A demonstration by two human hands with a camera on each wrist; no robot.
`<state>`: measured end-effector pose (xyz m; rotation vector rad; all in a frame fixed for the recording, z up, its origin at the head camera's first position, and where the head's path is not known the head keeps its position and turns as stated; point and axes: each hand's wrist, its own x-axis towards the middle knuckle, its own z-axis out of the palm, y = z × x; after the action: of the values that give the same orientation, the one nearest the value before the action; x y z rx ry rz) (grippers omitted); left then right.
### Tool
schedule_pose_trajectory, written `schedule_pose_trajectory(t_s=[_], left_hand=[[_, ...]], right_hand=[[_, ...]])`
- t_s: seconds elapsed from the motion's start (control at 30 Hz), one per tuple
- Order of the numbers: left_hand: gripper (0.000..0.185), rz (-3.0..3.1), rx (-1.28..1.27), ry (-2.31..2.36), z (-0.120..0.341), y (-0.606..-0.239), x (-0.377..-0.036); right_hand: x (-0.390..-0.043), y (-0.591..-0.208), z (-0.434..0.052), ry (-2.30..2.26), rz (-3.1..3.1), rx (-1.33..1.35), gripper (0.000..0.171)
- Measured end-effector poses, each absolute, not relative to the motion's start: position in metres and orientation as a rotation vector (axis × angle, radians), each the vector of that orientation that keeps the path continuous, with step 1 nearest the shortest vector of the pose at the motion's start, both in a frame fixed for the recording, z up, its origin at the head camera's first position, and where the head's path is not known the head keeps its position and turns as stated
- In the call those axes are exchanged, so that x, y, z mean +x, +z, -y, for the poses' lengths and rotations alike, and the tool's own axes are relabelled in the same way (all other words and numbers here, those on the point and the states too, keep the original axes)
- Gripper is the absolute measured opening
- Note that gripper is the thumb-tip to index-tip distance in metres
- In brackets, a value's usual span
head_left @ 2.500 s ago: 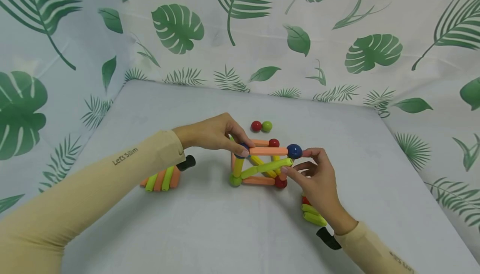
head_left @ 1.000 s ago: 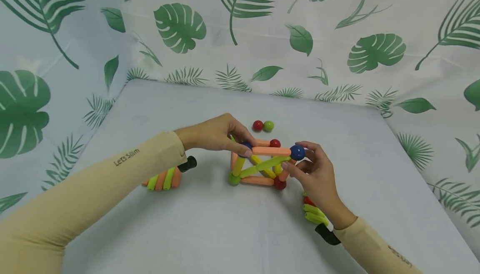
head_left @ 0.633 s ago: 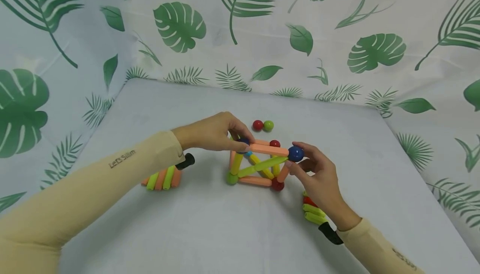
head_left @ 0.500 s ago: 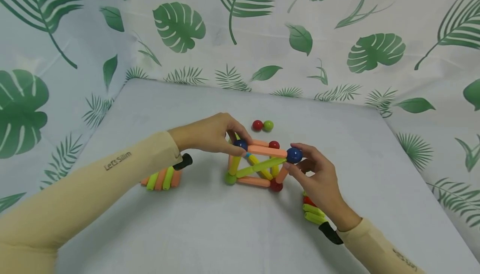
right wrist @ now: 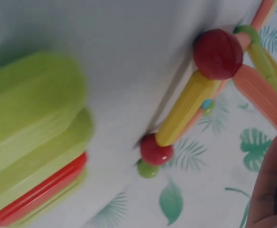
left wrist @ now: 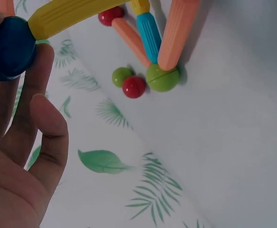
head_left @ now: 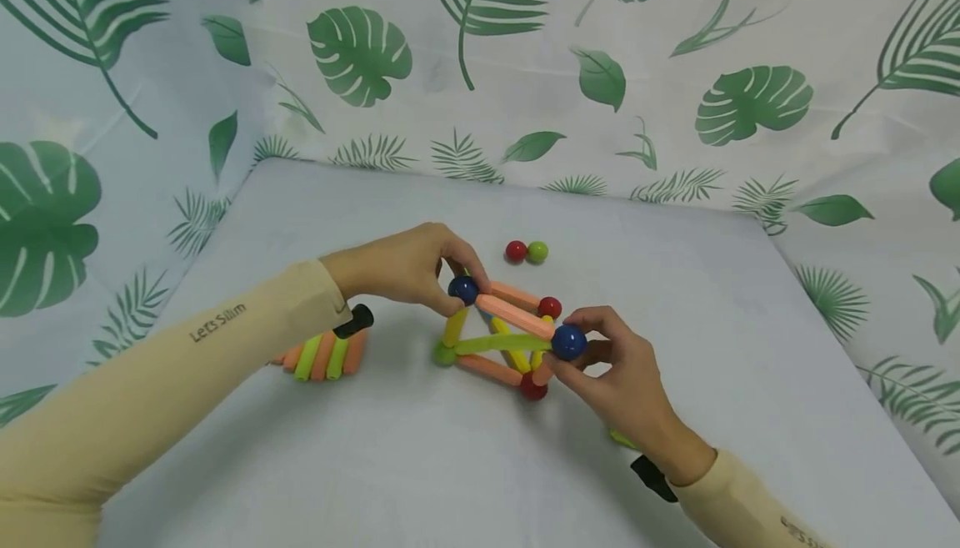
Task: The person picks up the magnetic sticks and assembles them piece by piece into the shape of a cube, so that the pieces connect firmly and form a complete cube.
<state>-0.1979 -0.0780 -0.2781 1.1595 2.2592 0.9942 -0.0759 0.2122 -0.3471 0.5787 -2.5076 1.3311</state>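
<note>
A frame of magnetic rods and balls stands between my hands. My left hand pinches the blue ball at its upper left corner; in the left wrist view that blue ball sits between thumb and fingers. At the upper right corner, my right hand grips the other blue ball. An orange rod joins the two balls. Below it, a long lime rod slants from the green ball up to the right blue ball. Red balls form other corners. The right hand's blue ball is outside its wrist view.
A loose red ball and green ball lie behind the frame. Orange and lime rods lie in a row by the left forearm. More lime rods and a red rod lie near the right wrist.
The lime rod's upper end has risen to meet the right blue ball. Both hands have shifted left, and the right one has come nearer, turning the frame's right side towards me.
</note>
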Motion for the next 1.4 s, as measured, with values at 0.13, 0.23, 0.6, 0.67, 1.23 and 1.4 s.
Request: schedule_pose_trajectory(t_s=[0.13, 0.23, 0.6, 0.67, 1.23, 1.4], left_hand=[[0.033, -2.243, 1.176, 1.014, 0.081, -0.279, -0.201], [0.033, -2.232, 1.171, 1.041, 0.083, -0.28, -0.204], [0.033, -2.217, 1.127, 1.043, 0.088, -0.283, -0.21], [0.033, -2.235, 1.119, 1.022, 0.088, -0.283, -0.21], [0.029, -2.217, 1.107, 1.025, 0.09, -0.283, -0.208], [0.034, -2.198, 1.102, 1.044, 0.091, -0.281, -0.209]], right_hand=[[-0.067, -0.342, -0.203, 1.336, 2.574, 0.61, 0.054], [-0.066, -0.336, -0.201, 1.277, 2.673, 0.646, 0.062], [-0.106, -0.327, -0.228, 1.03, 3.103, 0.696, 0.077], [-0.114, -0.328, -0.233, 0.996, 3.137, 0.724, 0.07], [-0.166, -0.352, -0.252, 0.711, 3.232, 0.689, 0.047], [-0.165, -0.358, -0.247, 0.6, 3.229, 0.752, 0.043]])
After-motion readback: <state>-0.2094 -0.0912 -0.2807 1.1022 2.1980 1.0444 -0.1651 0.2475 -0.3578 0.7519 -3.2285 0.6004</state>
